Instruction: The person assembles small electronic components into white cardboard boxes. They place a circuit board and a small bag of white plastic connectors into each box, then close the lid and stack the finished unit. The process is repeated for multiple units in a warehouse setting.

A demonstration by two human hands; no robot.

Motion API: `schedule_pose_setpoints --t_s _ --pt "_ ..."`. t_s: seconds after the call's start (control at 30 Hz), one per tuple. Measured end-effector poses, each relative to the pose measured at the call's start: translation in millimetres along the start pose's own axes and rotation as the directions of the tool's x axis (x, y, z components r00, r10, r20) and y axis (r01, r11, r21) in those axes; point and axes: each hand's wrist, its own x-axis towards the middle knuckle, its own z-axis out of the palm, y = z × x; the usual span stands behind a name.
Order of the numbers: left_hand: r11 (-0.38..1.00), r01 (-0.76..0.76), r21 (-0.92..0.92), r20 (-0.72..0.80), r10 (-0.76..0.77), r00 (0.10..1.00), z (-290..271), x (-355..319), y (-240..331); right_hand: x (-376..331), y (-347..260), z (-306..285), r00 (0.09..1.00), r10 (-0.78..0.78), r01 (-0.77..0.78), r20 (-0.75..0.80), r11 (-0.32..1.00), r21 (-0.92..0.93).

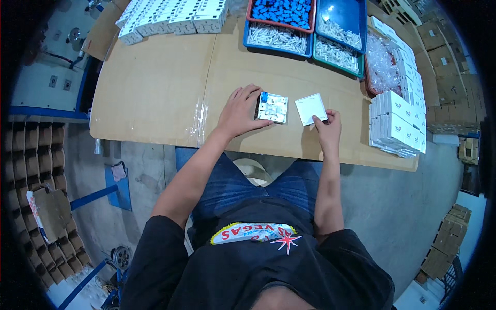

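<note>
Head view, looking straight down over a cardboard-covered table (155,88). Left hand (238,111) flat on the table, fingers spread and curled against the left edge of a square switch module (272,107); module lying back-up, white parts and a blue piece showing, steadied rather than lifted. Right hand (327,126) just beside it to the right, thumb and forefinger pinched on the lower corner of a white square cover plate (311,109), remaining fingers folded under.

Key relation: plate lying immediately right of module, a narrow strip of bare cardboard between them, not touching. Both squarish, no real long axis; plate turned slightly off square relative to module. Left hand the nearer to module, right hand the nearer to plate. Both pieces near the front edge of the table, ahead of the seated lap.

Surface: tan cardboard sheets taped over the bench, seam running front to back. Far side: rows of white boxes (170,18) at left; blue tray of small blue parts (283,11); further trays of white parts (279,39) beside it. Right side: stacked white boxes (398,124), bag of clear pieces (382,64).

Room: concrete floor, brown cartons (444,41) stacked at right, divided cardboard crates (31,155) at left, blue metal frame (93,196) below the table.
</note>
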Motion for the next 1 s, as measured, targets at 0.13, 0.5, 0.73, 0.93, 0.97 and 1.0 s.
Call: schedule_pose_setpoints --t_s 0.13,0.5,0.73,0.93,0.97,1.0 --pt "0.753 0.237 -0.614 0.075 -0.243 0.967 -1.0 -5.9 14.7 -16.2 -37.3 -4.4 0.993 -0.107 0.120 -0.056 0.937 0.329" --pt "-0.564 0.231 -0.793 0.406 -0.206 0.890 -10.1 -39.4 82.6 -35.7 -32.5 -28.6 0.981 0.086 -0.184 0.172 0.153 0.971" --pt "-0.728 0.255 -0.636 0.441 -0.072 0.895 -3.7 -50.9 73.4 -50.6 -56.0 -17.3 0.871 -0.192 -0.446 0.453 0.079 0.891" --pt "-0.748 0.267 -0.608 0.463 -0.061 0.884 9.1 -53.2 74.6 -50.1 -54.5 -6.9 0.792 -0.334 -0.548 0.511 -0.020 0.836" --pt "-0.743 0.273 -0.611 0.475 -0.067 0.878 10.0 -53.5 75.9 -54.2 -56.8 -5.0 0.790 -0.320 -0.540 0.523 0.041 0.841" --pt "-0.739 0.280 -0.613 0.486 -0.073 0.871 10.8 -53.6 77.3 -57.9 -60.4 -3.7 0.789 -0.306 -0.530 0.533 0.102 0.842"
